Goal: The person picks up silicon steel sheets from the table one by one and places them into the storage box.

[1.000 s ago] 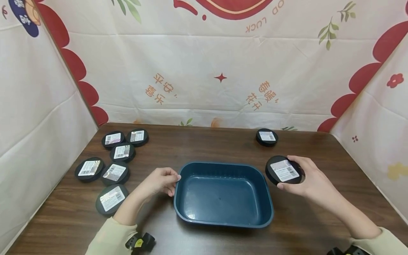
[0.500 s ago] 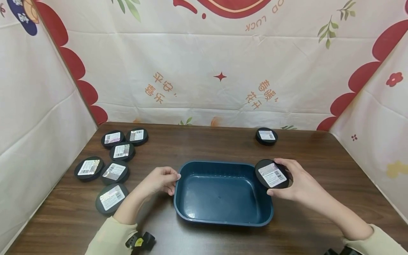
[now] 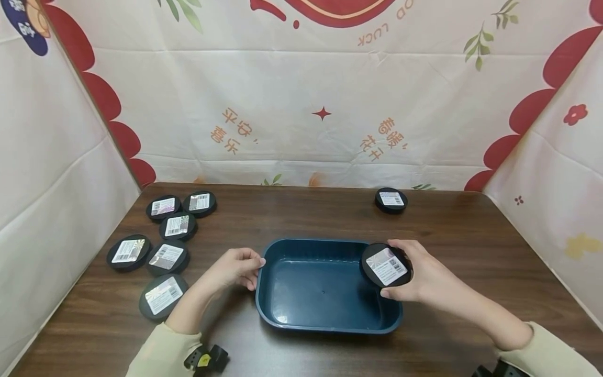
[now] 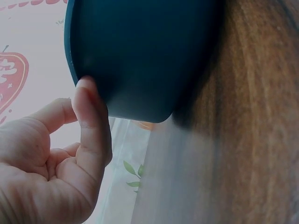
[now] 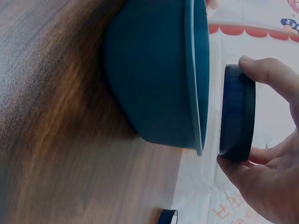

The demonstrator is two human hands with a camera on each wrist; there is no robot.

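Note:
A dark blue rectangular plastic basin stands on the wooden table. My left hand pinches its left rim, and the thumb lies against the rim in the left wrist view. Between thumb and fingers, my right hand holds a flat round black container with a white barcode label facing up. It is over the basin's right end in the head view. From the right wrist, the same container shows side-on, above the rim level and apart from the basin wall.
Several similar black round containers lie in a loose group on the table's left side. One more sits near the back edge on the right. A printed cloth hangs behind the table and along both sides.
My right hand has carried the round black container leftward and slightly nearer me, from beside the basin to over its right end. The left hand has kept its hold on the rim.

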